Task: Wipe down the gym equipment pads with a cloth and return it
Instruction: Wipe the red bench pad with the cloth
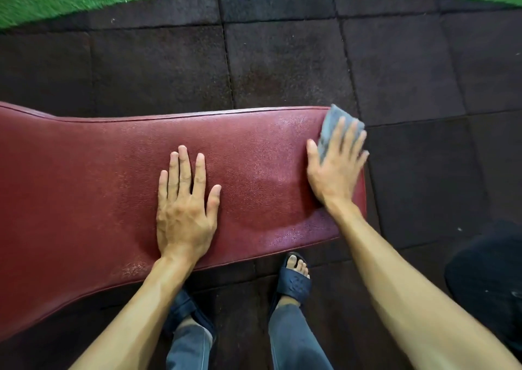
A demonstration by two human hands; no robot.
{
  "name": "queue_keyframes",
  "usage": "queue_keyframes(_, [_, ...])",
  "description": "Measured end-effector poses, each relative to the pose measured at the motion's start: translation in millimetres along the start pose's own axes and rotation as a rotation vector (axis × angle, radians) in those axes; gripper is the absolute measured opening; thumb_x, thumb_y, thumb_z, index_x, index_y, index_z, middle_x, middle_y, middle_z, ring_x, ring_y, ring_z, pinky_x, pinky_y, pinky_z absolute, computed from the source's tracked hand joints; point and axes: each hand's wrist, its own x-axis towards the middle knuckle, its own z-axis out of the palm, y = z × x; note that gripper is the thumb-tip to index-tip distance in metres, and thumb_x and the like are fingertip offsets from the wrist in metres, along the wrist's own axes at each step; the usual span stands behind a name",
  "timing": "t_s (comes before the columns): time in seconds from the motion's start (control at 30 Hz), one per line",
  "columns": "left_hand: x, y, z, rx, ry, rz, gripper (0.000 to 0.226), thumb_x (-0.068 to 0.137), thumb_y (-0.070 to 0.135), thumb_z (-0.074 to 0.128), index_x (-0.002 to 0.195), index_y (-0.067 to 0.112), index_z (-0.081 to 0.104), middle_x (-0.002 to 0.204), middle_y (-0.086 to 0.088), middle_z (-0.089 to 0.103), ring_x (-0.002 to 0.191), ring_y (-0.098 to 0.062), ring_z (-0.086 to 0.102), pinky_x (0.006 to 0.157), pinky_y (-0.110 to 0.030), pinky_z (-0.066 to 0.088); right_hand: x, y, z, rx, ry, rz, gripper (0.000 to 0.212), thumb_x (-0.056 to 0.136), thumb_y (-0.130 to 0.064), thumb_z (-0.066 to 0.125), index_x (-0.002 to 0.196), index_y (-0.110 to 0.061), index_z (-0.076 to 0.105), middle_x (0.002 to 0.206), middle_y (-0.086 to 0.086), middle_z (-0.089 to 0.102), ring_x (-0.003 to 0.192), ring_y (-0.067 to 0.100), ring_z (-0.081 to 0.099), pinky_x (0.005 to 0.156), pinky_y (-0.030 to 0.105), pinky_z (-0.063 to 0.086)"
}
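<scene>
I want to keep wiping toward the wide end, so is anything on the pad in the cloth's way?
Yes: the left hand lies flat on the red bench pad, mid-pad, to the left of the grey cloth under the right hand. Beyond it, the pad's surface shows nothing else.

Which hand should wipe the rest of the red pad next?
The right hand: its straight fingers already press the grey cloth onto the far right end of the red pad. The left hand lies flat and bare mid-pad, steadying.
</scene>
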Motion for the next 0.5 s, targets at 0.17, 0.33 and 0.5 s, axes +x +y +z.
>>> queue_keyframes(0.17, [0,0,1,0.018,-0.014,0.0,0.059,0.104,0.042,0.028,0.155,0.013,0.022,0.165,-0.013,0.011,0.154,-0.025,0.007,0.125,-0.042,0.01,-47,-58,20,0.024,0.021,-0.241,0.061,0.101,-0.043,0.025,0.154,-0.017,0.012,0.163,0.013,0.006,0.151,0.033,0.003,0.121,0.048,0.014])
queue_keyframes(0.33, [2,2,-5,0.015,-0.102,-0.024,0.061,0.103,0.041,0.023,0.156,0.012,0.016,0.166,-0.011,0.005,0.154,-0.024,0.002,0.125,-0.044,0.009,-84,-31,20,0.209,-0.027,-0.35,0.051,0.101,-0.008,0.043,0.15,-0.012,0.028,0.16,0.008,0.025,0.15,0.025,0.013,0.121,0.04,0.024])
queue_keyframes(0.5, [0,30,-48,-0.076,-0.385,0.016,0.069,0.098,0.048,0.012,0.155,0.009,0.02,0.164,-0.016,0.008,0.153,-0.029,0.006,0.123,-0.05,0.012,-126,-12,-29,0.548,-0.249,-0.162,0.049,0.102,-0.012,0.043,0.149,-0.014,0.032,0.155,-0.005,0.027,0.148,0.011,0.016,0.119,0.016,0.015])
